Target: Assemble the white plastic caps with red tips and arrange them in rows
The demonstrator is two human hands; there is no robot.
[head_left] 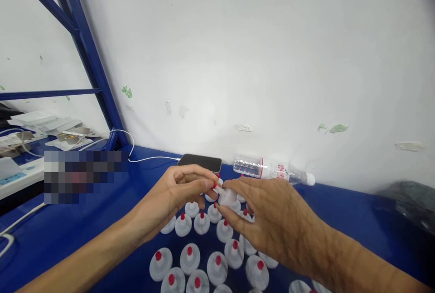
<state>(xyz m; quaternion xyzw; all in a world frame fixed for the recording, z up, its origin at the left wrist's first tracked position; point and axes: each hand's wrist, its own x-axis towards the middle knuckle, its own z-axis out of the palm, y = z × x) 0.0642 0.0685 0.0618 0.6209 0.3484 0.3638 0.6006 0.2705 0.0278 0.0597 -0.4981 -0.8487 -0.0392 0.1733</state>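
Note:
Between my two hands is a small translucent white squeeze bottle [227, 198], tilted with its narrow tip toward the left. My left hand [181, 189] pinches the red cap [215, 185] at that tip between thumb and fingertips. Around the bottle's body close the thumb and fingers of my right hand [272, 211], which hide part of it. Under and in front of both hands stand several similar bottles with red caps, such as one bottle [217, 272] near the front and another bottle [183, 226] below my left wrist. All rest on the blue tabletop [125, 256].
Behind my hands lie a black phone [200, 162] on a white cable and a clear plastic drink bottle [272, 168] on its side, near the wall. A dark plastic bag [414, 204] sits at right. Blue frame posts [88, 53], a power strip [23, 177] and papers occupy the left.

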